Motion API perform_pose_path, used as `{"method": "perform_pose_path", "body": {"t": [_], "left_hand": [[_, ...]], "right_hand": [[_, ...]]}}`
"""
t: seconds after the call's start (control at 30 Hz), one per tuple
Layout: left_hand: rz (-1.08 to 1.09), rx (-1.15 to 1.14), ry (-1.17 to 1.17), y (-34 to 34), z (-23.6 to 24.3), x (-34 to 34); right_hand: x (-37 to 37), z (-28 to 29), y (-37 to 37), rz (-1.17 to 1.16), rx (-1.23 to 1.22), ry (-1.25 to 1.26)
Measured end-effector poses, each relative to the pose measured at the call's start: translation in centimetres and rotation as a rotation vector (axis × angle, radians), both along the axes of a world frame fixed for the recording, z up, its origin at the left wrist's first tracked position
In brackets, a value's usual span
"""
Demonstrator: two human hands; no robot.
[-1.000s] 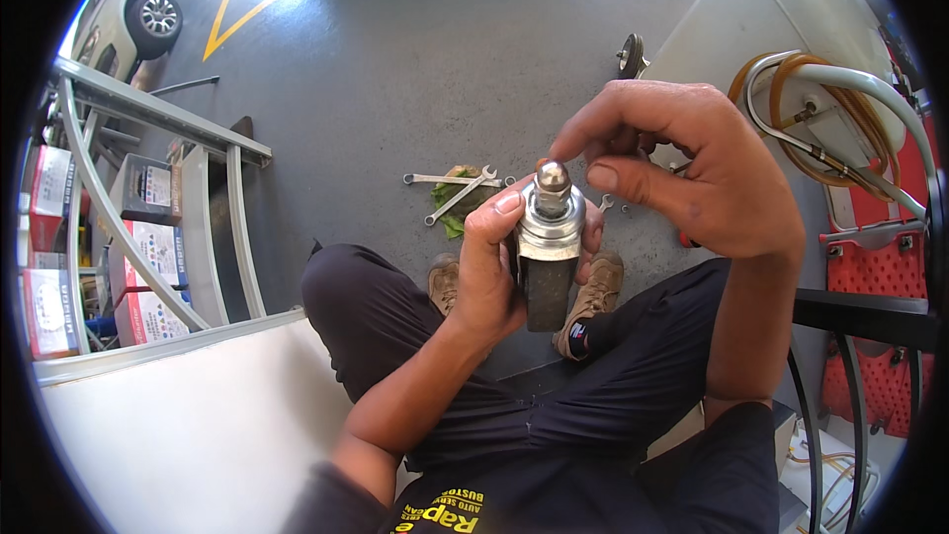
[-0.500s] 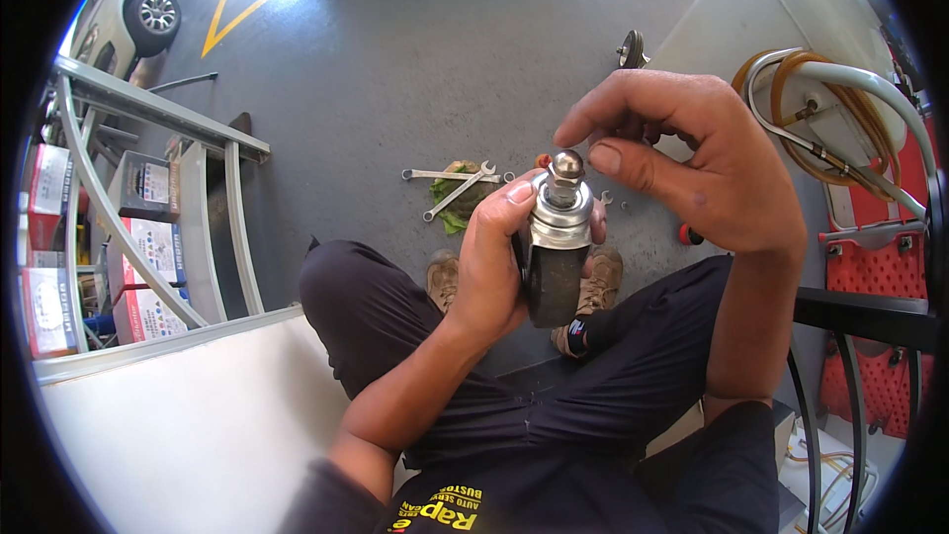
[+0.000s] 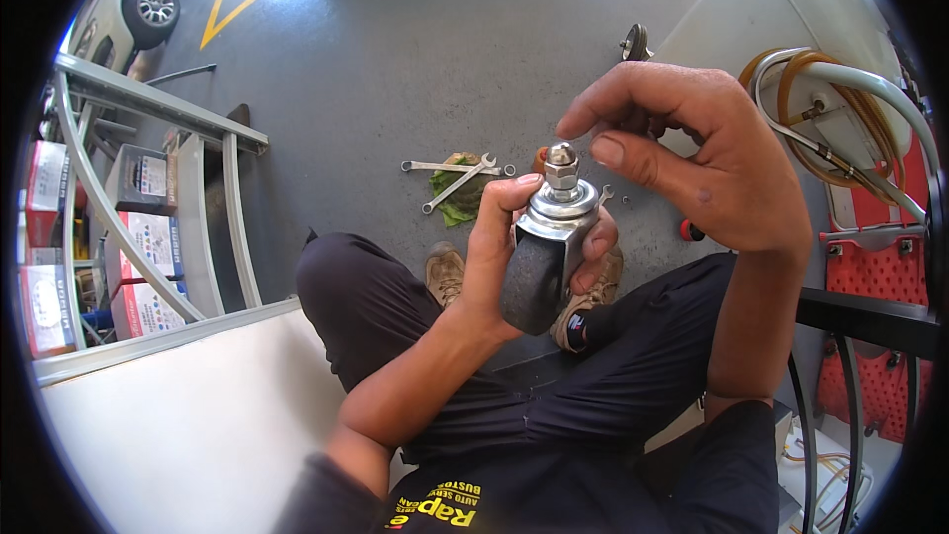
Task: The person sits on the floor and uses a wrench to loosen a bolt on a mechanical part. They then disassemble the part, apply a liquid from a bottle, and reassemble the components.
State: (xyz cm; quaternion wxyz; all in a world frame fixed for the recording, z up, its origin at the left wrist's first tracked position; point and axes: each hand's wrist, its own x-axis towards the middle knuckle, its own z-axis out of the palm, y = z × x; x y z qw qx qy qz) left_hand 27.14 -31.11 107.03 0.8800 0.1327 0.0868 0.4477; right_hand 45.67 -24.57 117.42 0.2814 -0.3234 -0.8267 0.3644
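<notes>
In my left hand I hold a caster wheel with a dark tyre and a shiny metal swivel plate. Its stem points up and away from me, with a domed nut at the top and a hex nut below it. The thumb of that hand presses beside the plate, while its other fingers wrap round the far side. Just right of the domed nut hovers my right hand, its thumb and forefinger apart with a gap between them. It does not appear to touch the caster.
Crossed wrenches lie on a green and brown scrap on the grey floor. Another wheel stands beside a pale cabinet. A metal frame rack holding boxes is at left; a coiled hose hangs at right.
The caster has tilted in my left hand, showing more of its plate and stem nuts, and the left thumb has shifted slightly. My right hand stays almost where it was, fingers still apart.
</notes>
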Motion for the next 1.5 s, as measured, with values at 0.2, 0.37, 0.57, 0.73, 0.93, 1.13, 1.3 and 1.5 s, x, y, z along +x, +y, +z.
{"method": "perform_pose_path", "body": {"t": [0.2, 0.37, 0.57, 0.73, 0.93, 1.13, 1.3, 1.5], "left_hand": [[-0.006, 0.000, -0.019, 0.1, -0.3, 0.1], [-0.023, -0.007, -0.036, 0.1, -0.9, 0.1], [-0.041, -0.067, -0.072, 0.0, -1.2, 0.2], [-0.084, -0.059, -0.093, -0.1, -1.5, 0.5], [-0.054, -0.005, 0.017, 0.0, -1.3, 0.5], [0.104, 0.058, 0.364, 0.1, 0.2, 0.2], [0.161, 0.133, 0.501, -0.2, 0.5, -0.8], [0.076, 0.050, 0.341, 0.3, 0.1, -1.8]], "right_hand": [[0.1, -0.5, 0.0, -0.012, 0.010, 0.026], [0.0, -0.6, 0.0, -0.013, 0.017, 0.019], [0.2, -0.8, -0.1, -0.025, 0.009, 0.028], [0.5, -0.7, 0.0, -0.035, 0.032, -0.025], [0.2, -0.8, 0.0, -0.044, -0.053, -0.091], [-0.2, -1.4, 0.0, 0.007, -0.092, 0.045], [-0.6, -1.6, -0.2, 0.006, -0.124, 0.125], [-1.6, -1.9, -0.4, -0.040, -0.171, 0.120]]}}
